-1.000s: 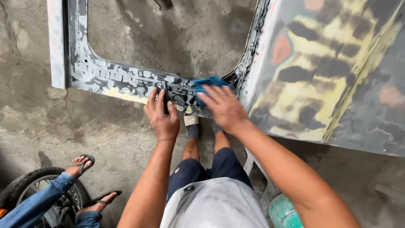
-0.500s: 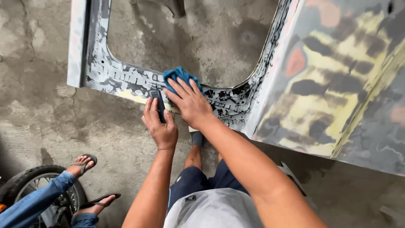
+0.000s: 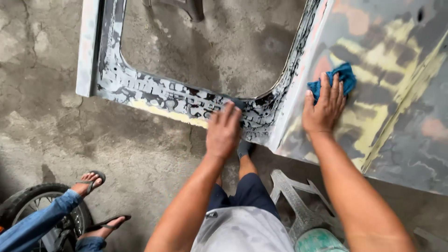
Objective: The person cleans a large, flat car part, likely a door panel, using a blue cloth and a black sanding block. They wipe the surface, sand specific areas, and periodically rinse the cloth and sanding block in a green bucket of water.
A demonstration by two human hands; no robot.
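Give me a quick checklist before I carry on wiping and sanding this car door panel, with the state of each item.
1. Blue cloth under the right hand, flat on the panel: ok.
2. Left hand pressed on the window frame's lower edge: ok.
3. What the left hand presses on the frame: cannot tell, hidden.
4. Panel's support underneath: cannot tell.
5. Bystander's sandalled feet apart from the panel: ok.
6. Wheel away from the work: ok.

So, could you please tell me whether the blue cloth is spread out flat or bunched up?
Bunched up. The blue cloth lies crumpled under the right hand's fingers on the sanded door panel, folds poking out past the fingertips.
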